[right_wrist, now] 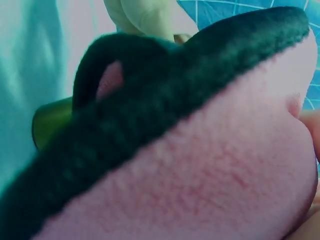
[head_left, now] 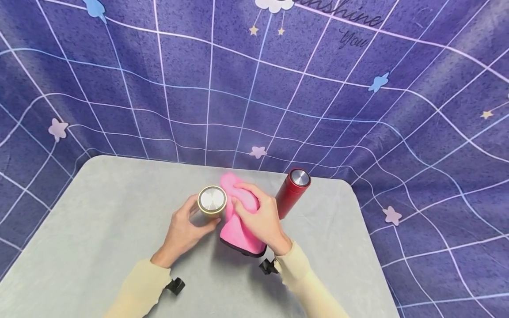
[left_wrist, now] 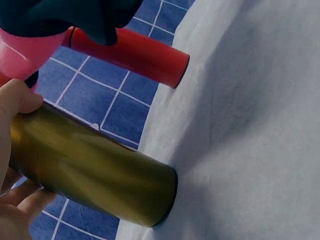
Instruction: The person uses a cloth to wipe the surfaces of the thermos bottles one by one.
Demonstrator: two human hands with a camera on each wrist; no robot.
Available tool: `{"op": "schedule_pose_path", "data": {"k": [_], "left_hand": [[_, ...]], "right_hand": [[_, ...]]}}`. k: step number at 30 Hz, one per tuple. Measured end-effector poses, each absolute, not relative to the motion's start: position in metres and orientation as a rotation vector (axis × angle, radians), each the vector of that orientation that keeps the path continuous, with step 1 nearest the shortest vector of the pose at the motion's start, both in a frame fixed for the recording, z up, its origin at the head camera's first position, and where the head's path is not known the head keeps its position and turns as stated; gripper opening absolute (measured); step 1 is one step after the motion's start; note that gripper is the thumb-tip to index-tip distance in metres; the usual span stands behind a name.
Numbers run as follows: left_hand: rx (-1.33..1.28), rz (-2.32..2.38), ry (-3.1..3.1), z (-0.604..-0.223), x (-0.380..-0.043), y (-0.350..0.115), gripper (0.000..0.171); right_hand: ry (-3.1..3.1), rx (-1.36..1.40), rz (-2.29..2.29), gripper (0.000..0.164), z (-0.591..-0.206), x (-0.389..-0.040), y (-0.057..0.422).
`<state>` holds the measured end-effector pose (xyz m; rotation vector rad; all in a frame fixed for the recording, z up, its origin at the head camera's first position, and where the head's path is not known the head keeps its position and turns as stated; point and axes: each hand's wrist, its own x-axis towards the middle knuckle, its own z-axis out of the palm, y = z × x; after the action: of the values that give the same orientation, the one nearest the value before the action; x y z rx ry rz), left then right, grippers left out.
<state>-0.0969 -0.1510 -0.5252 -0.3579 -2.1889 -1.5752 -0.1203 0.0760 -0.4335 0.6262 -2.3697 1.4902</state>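
A gold-coloured thermos bottle (head_left: 212,199) with a silver lid stands on the grey table. My left hand (head_left: 182,230) grips it, thumb on one side and fingers on the other, as the left wrist view shows on its olive-gold body (left_wrist: 95,165). Beside it, my right hand (head_left: 260,216) holds a bunched pink cloth (head_left: 241,234) with black edging, its upper part close against the bottle. Whether they touch is hard to tell. In the right wrist view the cloth (right_wrist: 215,175) fills most of the picture and hides much of the bottle (right_wrist: 52,122).
A red thermos bottle (head_left: 292,194) stands just right of my right hand. Behind the grey-covered table (head_left: 119,198) hangs a blue curtain (head_left: 238,88) with a grid and stars. Both wrists carry black camera mounts (head_left: 175,286).
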Motion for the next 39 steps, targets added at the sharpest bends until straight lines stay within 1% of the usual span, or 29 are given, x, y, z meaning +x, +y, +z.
{"op": "schedule_pose_path", "data": {"k": [7, 15, 18, 25, 27, 33, 36, 39], "left_hand": [[-0.293, -1.532, -2.205, -0.516, -0.098, -0.152, 0.071], [-0.274, -1.539, -2.197, -0.505, -0.103, -0.145, 0.066], [-0.281, -1.528, -2.180, -0.500, -0.103, -0.142, 0.063], [-0.254, -1.538, -2.196, -0.491, -0.103, -0.139, 0.055], [-0.245, -1.530, -2.206, -0.489, -0.104, -0.139, 0.055], [-0.246, -1.520, -2.211, -0.489, -0.106, -0.139, 0.056], [-0.255, -1.549, -2.207, -0.490, -0.106, -0.139, 0.056], [-0.265, -1.563, -2.212, -0.490, -0.106, -0.138, 0.061]], "right_hand": [[-2.267, 0.686, 1.422, 0.034, -0.437, -0.107, 0.074], [-2.077, 0.837, 1.209, 0.044, -0.442, -0.099, 0.073], [-2.020, 0.900, 1.129, 0.045, -0.443, -0.101, 0.074], [-1.911, 1.036, 0.805, 0.037, -0.438, -0.108, 0.079], [-1.899, 1.098, 0.715, 0.038, -0.434, -0.111, 0.082], [-1.888, 1.296, 0.539, 0.050, -0.422, -0.120, 0.092], [-1.861, 1.353, 0.516, 0.050, -0.418, -0.123, 0.094], [-1.849, 1.409, 0.504, 0.050, -0.412, -0.125, 0.093]]}}
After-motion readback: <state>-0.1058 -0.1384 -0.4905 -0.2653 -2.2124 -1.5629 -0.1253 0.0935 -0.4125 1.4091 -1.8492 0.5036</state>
